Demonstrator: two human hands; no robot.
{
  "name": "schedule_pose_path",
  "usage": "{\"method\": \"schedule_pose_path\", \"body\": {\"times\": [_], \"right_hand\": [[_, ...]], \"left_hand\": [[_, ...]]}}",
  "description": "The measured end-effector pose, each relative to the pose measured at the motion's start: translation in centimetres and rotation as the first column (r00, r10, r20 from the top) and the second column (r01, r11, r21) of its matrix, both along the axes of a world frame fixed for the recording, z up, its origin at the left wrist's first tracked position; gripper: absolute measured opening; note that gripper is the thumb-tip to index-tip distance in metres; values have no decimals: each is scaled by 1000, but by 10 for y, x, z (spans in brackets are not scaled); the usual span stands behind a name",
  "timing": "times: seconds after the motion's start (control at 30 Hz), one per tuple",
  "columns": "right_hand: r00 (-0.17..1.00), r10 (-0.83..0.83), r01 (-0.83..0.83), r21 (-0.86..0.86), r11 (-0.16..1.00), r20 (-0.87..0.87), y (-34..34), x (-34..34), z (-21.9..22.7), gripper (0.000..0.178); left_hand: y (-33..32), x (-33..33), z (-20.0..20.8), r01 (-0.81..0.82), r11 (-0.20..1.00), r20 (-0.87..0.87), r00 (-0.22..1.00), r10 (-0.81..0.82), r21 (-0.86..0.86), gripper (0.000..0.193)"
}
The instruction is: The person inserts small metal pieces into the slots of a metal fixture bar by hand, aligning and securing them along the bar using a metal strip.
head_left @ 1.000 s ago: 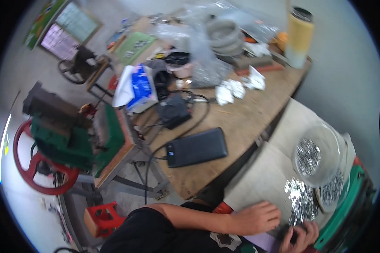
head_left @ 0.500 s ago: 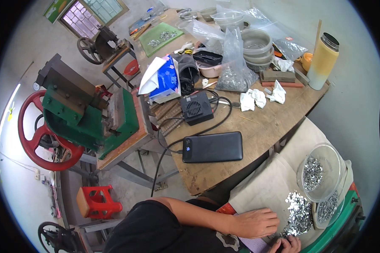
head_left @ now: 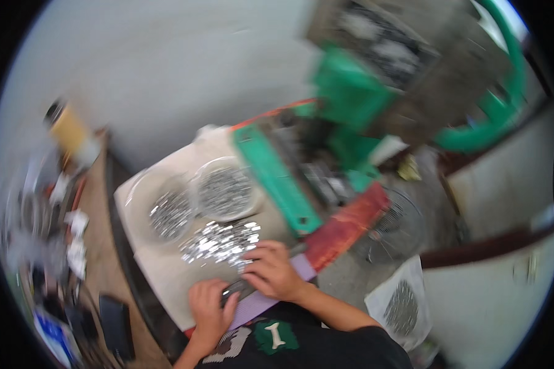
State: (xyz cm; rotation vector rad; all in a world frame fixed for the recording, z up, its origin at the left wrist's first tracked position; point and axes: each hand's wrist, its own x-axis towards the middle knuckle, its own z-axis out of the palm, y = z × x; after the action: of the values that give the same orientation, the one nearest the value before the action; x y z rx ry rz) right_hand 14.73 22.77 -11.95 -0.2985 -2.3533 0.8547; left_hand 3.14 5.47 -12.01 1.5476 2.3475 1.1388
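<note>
Shiny small metal pieces (head_left: 224, 241) lie in a loose pile on a beige cloth (head_left: 166, 270). At the pile's near edge is my right hand (head_left: 274, 273), its fingers apart and reaching onto the closest pieces. To its left, my left hand (head_left: 209, 307) is curled, thumb and fingers at a small dark object (head_left: 232, 291) with a glint on it; blur hides its kind. Beyond the pile stand two clear round tubs, the left tub (head_left: 134, 192) and the right tub (head_left: 226, 161), both holding more pieces. A purple strip (head_left: 252, 307) runs along the cloth's front edge.
A green hand press (head_left: 277, 178) with a green wheel (head_left: 474, 138) stands to the right. Left is a wooden table (head_left: 114, 258) with a yellow bottle (head_left: 74, 132) and a black power bank (head_left: 117, 326). A white bag (head_left: 388, 307) of pieces sits low at right.
My view has swung right, bringing the press, both tubs and both hands toward the middle. The table has shifted to the left side. My hands remain by the pile's near edge.
</note>
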Motion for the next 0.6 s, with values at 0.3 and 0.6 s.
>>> {"method": "schedule_pose_path", "body": {"times": [0.3, 0.6], "right_hand": [[989, 16, -21, -31, 999, -147, 2, 9, -12, 12], [982, -8, 6, -13, 1000, -188, 5, 6, -25, 13]], "left_hand": [[4, 1, -12, 65, 998, -98, 993, -62, 25, 31], [11, 0, -13, 99, 994, -137, 986, -90, 56, 28]]}}
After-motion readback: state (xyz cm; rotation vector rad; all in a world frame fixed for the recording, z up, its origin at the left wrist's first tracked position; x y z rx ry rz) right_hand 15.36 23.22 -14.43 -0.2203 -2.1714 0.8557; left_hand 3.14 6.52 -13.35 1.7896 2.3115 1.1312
